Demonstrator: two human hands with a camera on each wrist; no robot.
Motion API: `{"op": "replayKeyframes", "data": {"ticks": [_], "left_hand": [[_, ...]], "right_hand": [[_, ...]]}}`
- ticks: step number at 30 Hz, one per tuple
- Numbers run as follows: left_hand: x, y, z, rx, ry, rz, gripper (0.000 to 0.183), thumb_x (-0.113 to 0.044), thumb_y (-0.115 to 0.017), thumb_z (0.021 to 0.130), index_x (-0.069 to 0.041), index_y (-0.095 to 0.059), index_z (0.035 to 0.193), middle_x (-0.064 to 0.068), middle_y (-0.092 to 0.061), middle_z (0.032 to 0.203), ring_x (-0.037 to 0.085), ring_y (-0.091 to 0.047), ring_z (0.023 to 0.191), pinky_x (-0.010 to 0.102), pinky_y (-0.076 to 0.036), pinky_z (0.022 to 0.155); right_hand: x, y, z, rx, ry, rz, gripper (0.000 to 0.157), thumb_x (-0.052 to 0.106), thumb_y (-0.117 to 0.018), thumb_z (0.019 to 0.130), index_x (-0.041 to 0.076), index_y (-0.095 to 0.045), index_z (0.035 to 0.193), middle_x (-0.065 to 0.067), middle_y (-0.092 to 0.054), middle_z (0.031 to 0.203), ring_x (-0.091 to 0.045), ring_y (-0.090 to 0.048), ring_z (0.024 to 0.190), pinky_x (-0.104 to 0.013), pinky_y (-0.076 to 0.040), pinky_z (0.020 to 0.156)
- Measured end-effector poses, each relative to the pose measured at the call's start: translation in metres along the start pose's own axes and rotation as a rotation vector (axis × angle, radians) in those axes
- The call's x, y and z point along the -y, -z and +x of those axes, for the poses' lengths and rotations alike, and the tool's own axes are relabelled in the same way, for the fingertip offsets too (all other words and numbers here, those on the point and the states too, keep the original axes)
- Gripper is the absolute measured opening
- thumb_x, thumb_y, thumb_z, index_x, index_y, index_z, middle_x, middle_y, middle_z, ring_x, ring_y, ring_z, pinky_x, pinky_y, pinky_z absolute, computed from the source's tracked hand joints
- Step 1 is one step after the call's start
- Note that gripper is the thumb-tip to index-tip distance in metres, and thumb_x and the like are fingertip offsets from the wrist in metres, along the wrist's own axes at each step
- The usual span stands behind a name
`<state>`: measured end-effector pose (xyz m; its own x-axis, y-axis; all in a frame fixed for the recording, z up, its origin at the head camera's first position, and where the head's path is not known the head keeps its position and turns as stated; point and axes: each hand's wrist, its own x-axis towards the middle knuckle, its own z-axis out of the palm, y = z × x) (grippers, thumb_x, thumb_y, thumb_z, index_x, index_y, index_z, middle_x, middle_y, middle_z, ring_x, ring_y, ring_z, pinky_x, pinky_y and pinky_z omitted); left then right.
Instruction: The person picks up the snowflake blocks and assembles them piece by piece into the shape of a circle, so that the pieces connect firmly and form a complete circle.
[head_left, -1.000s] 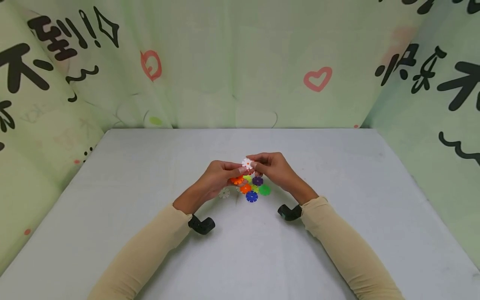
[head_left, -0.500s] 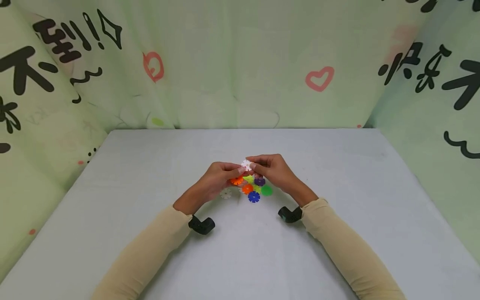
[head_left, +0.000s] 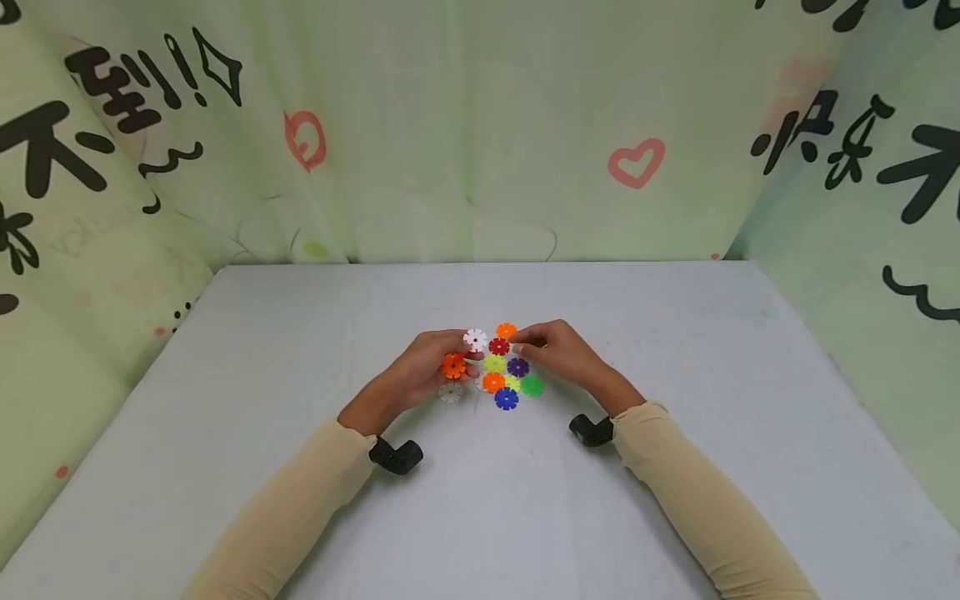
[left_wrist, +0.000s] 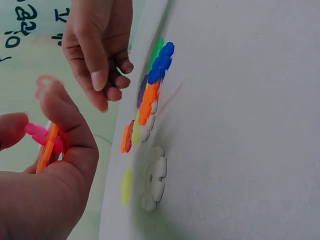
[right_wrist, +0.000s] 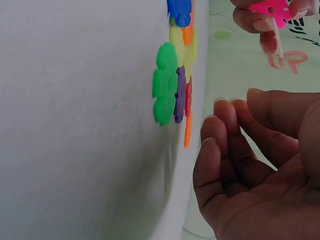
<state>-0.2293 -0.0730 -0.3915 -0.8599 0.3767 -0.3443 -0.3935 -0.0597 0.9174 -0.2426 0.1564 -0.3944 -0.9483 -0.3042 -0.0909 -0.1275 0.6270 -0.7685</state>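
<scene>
While two cream sleeves (head_left: pixel 262 517) reach in from the near side, a blue disc (head_left: pixel 506 398) lies flat on the white table (head_left: pixel 480 517) at the near end of a loose cluster, with a green disc (head_left: pixel 532 385) beyond it to the right and a pale disc (head_left: pixel 450 392) to the left. Above that pale one, the left hand (head_left: pixel 412 371) pinches a joined set of notched discs in bent fingers: an orange disc (head_left: pixel 453 366) turned face to the head camera, a pink disc (left_wrist: pixel 37 132) set crosswise to it, and a white disc (head_left: pixel 475 340) at the far end. From orange to white, the set's long axis slants away and rightward. Right of the cluster, the right hand (head_left: pixel 558 354) holds nothing, its fingers loosely curved and the thumb close to the index tip. Farther back hangs a pale green curtain (head_left: pixel 450 167).
</scene>
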Motion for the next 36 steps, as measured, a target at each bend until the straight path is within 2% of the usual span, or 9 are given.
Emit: {"op": "replayKeyframes", "data": {"ticks": [2,6,9,18,23,28,32,36], "left_hand": [[0.0012,-0.0005,0.0005,0.001,0.003,0.005,0.04,-0.013,-0.044,0.101,0.002,-0.043,0.138,0.016,-0.059,0.108,0.017,-0.058,0.07,0.023,-0.051,0.067],[0.0015,-0.0034,0.0017,-0.003,0.023,0.007,0.034,-0.021,-0.046,0.104,0.002,-0.049,0.128,0.01,-0.054,0.094,0.015,-0.052,0.064,0.022,-0.048,0.064],[0.0013,-0.0046,0.0015,-0.011,0.037,0.009,0.035,-0.024,-0.049,0.104,0.0,-0.051,0.128,0.008,-0.056,0.09,0.014,-0.054,0.062,0.021,-0.049,0.063],[0.0023,-0.0055,0.0002,-0.016,0.029,0.018,0.036,-0.022,-0.046,0.105,0.0,-0.047,0.133,0.013,-0.066,0.098,0.015,-0.06,0.062,0.021,-0.053,0.063],[0.0034,-0.008,0.0002,-0.019,0.047,0.016,0.037,-0.021,-0.044,0.105,-0.002,-0.046,0.136,0.012,-0.065,0.097,0.015,-0.06,0.065,0.021,-0.053,0.064],[0.0047,-0.0078,-0.0014,-0.022,0.057,-0.002,0.037,-0.019,-0.044,0.105,-0.003,-0.046,0.138,0.013,-0.065,0.096,0.016,-0.06,0.065,0.022,-0.053,0.063],[0.0054,-0.0064,-0.0041,-0.02,0.048,0.026,0.036,-0.015,-0.042,0.105,-0.005,-0.05,0.138,0.013,-0.067,0.098,0.016,-0.064,0.067,0.022,-0.052,0.06],[0.0048,-0.0064,-0.0052,-0.029,0.038,0.053,0.033,-0.016,-0.045,0.104,-0.006,-0.055,0.134,0.012,-0.068,0.098,0.018,-0.066,0.074,0.024,-0.053,0.062]], "right_hand": [[-0.0029,0.0,0.0004,0.021,0.004,-0.063,0.025,0.011,-0.062,0.096,0.0,-0.068,0.117,-0.011,-0.067,0.11,-0.026,-0.058,0.1,-0.037,-0.05,0.089],[-0.0063,0.0003,-0.0002,0.043,-0.003,-0.096,0.026,0.006,-0.064,0.093,0.001,-0.068,0.118,-0.011,-0.067,0.107,-0.025,-0.058,0.096,-0.036,-0.05,0.087],[-0.0072,0.0004,-0.0009,0.054,0.002,-0.102,0.027,0.005,-0.065,0.091,0.001,-0.068,0.118,-0.01,-0.067,0.104,-0.024,-0.058,0.092,-0.035,-0.051,0.083],[-0.008,-0.0012,0.0022,0.124,0.025,-0.178,0.029,0.006,-0.068,0.088,-0.001,-0.068,0.116,-0.01,-0.066,0.104,-0.025,-0.056,0.092,-0.035,-0.051,0.082],[-0.0084,-0.0006,0.002,0.122,0.007,-0.199,0.022,0.007,-0.07,0.088,0.0,-0.067,0.109,-0.008,-0.063,0.098,-0.025,-0.056,0.092,-0.037,-0.05,0.084],[-0.0079,0.0004,0.0011,0.106,-0.005,-0.189,0.021,0.008,-0.073,0.087,0.002,-0.06,0.103,-0.008,-0.058,0.09,-0.024,-0.054,0.085,-0.035,-0.049,0.078],[-0.0084,0.0015,0.0024,0.106,0.005,-0.179,0.017,0.007,-0.07,0.088,0.004,-0.064,0.104,-0.006,-0.059,0.086,-0.023,-0.053,0.082,-0.032,-0.048,0.073],[-0.0042,0.0058,0.0039,0.103,0.028,-0.167,0.01,0.006,-0.067,0.09,0.006,-0.07,0.1,-0.004,-0.064,0.088,-0.021,-0.056,0.083,-0.032,-0.05,0.076]]}}
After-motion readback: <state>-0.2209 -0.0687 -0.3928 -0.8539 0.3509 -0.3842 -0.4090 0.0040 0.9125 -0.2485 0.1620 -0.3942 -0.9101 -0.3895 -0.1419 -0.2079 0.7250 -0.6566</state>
